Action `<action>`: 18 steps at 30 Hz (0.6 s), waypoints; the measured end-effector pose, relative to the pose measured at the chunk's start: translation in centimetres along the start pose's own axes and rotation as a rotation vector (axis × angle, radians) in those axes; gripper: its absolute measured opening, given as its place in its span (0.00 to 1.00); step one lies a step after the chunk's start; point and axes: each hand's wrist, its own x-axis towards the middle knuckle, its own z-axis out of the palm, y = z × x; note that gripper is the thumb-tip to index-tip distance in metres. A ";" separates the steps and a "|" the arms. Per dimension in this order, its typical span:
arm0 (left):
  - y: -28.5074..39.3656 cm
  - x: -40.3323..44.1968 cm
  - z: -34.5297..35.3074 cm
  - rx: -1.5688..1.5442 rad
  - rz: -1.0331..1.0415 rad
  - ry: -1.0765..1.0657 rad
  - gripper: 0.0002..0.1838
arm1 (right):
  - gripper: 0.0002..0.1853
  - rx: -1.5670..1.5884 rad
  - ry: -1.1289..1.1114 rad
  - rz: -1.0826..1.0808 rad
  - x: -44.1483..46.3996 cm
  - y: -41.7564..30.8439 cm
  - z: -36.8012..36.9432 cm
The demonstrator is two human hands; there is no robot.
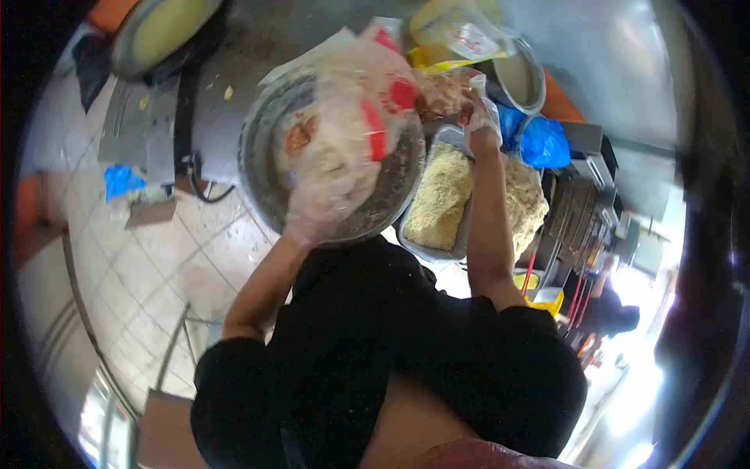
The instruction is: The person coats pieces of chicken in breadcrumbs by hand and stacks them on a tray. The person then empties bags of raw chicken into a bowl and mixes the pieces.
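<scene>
A large round metal bowl [258,168] stands in front of me with wet residue on its wall and a reddish-brown piece [298,137] inside. Over it, my left hand [324,195], in a clear glove and blurred, is beside a white plastic bag with red print [367,102]; its fingers cannot be made out. My right hand [480,121], also gloved, has its fingers closed at the edge of a clear bag of pinkish-brown food [441,92]. Under my right forearm lies a tray of yellowish crumbs [439,199].
Another bowl with pale content [168,31] is at the upper left. A yellow-lidded container [457,35], a round pot [519,78] and a blue bag [544,143] are at the upper right. Someone in dark clothes [613,313] stands far right.
</scene>
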 end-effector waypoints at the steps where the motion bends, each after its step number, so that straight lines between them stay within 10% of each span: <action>1: -1.1 -0.4 -0.2 -0.195 -0.137 -0.029 0.09 | 0.23 0.017 0.237 0.177 3.0 1.7 -2.9; 2: -2.2 -1.2 -0.8 -0.144 -0.236 -0.043 0.07 | 0.23 0.040 0.267 0.157 4.6 2.7 -4.8; 4: -1.7 1.0 -3.2 -0.192 -0.347 0.029 0.06 | 0.16 -1.065 0.112 0.221 8.0 4.6 -8.2; 8: -5.5 1.6 -7.5 0.235 -0.250 -0.135 0.07 | 0.26 -0.509 0.015 -0.143 21.6 19.8 -15.5; 9: -5.6 3.4 -8.7 0.282 -0.008 -0.090 0.07 | 0.28 -0.848 0.021 -0.079 19.8 16.6 -13.7; 12: -6.6 3.3 -9.6 0.292 -0.298 0.059 0.06 | 0.32 -1.712 0.011 -0.002 19.9 13.9 -12.1; 14: -8.4 2.8 -12.0 0.479 -0.991 -0.241 0.15 | 0.23 -1.145 0.124 0.144 12.2 4.6 -8.3; 17: -15.1 -3.8 -14.6 0.098 -0.866 -0.187 0.22 | 0.15 -1.689 0.046 -0.158 13.2 6.6 -10.5; 18: -21.9 -9.9 -16.3 0.288 -0.497 -0.324 0.17 | 0.14 -1.746 0.066 -0.364 12.7 6.9 -10.5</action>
